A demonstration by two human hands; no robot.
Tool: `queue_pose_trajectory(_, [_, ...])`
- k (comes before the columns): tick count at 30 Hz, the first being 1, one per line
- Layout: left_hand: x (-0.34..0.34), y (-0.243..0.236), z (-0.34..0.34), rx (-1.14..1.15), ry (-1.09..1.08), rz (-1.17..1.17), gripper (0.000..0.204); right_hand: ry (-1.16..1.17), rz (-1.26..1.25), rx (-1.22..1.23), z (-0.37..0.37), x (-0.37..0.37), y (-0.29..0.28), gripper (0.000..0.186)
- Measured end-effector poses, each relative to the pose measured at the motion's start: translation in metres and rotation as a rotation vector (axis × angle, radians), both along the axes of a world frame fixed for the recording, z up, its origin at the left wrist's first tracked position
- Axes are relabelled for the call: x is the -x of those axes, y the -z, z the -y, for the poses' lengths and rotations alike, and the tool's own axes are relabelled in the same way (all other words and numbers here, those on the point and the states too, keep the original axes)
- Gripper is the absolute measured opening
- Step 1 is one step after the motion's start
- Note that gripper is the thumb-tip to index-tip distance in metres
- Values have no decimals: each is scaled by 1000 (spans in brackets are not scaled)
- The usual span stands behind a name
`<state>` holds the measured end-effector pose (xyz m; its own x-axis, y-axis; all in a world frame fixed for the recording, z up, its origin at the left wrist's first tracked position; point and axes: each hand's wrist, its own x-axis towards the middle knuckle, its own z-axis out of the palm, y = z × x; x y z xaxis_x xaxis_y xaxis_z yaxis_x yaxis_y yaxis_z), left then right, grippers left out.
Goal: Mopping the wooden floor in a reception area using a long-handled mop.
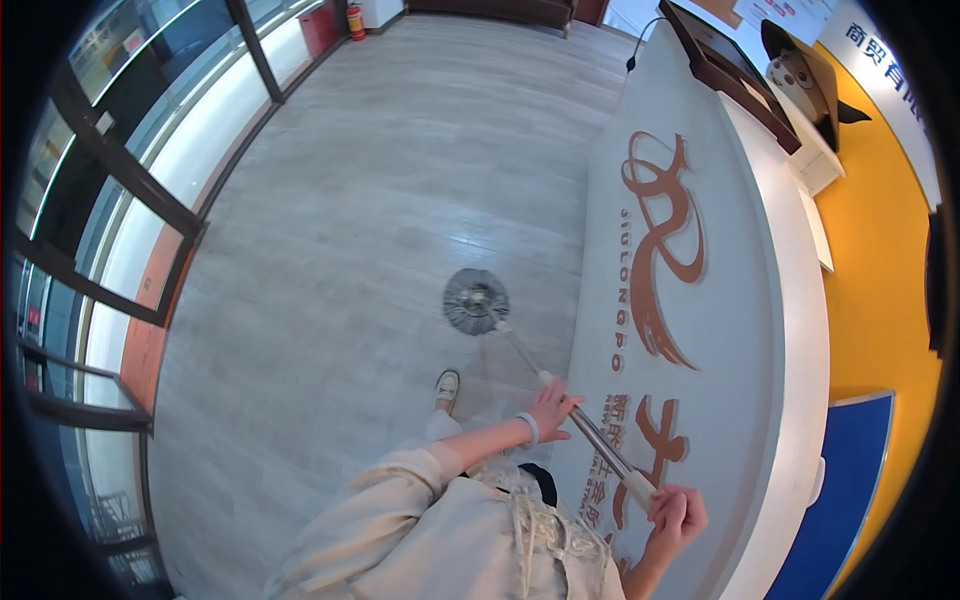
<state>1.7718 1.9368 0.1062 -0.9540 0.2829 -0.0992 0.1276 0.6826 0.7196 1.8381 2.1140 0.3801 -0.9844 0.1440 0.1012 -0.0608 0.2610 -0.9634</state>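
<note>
One mop (pixel 476 300) is seen, gripped by two hands: the left hand (pixel 553 405) is clamped mid-handle, the right hand (pixel 676 515) closed around the handle's top. The round head lies on the floor (pixel 340 250) beyond the left fingers (pixel 566 402).

Daylight enters through the tall dark-framed glass wall (pixel 150 190), left of the long curved white reception counter (pixel 790 330), and its panes are overexposed to plain white. The pale grey plank floor (pixel 380 180) carries a broad soft sheen between the glass wall and the counter, brightest toward the far end. Shadows are faint and diffuse; a weak one lies beside the round grey mop head (pixel 476 300) close to the counter's base. Fisheye distortion bows the counter's edge and the window frames, and black vignetting rings the corners. The centre is reasonably sharp; detail softens toward the rim.
</note>
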Motion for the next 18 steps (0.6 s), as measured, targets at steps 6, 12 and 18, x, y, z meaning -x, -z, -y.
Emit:
queue_pose_trajectory(6, [95, 32, 3, -127, 243, -117, 38, 267, 169, 100, 82, 3, 17, 25])
queue_pose_trajectory(12, [133, 20, 44, -46, 290, -147, 33, 278, -24, 176, 127, 40, 30, 28])
queue_pose_trajectory(18, [137, 9, 115, -65, 112, -249, 32, 91, -6, 294, 135, 90, 16, 27])
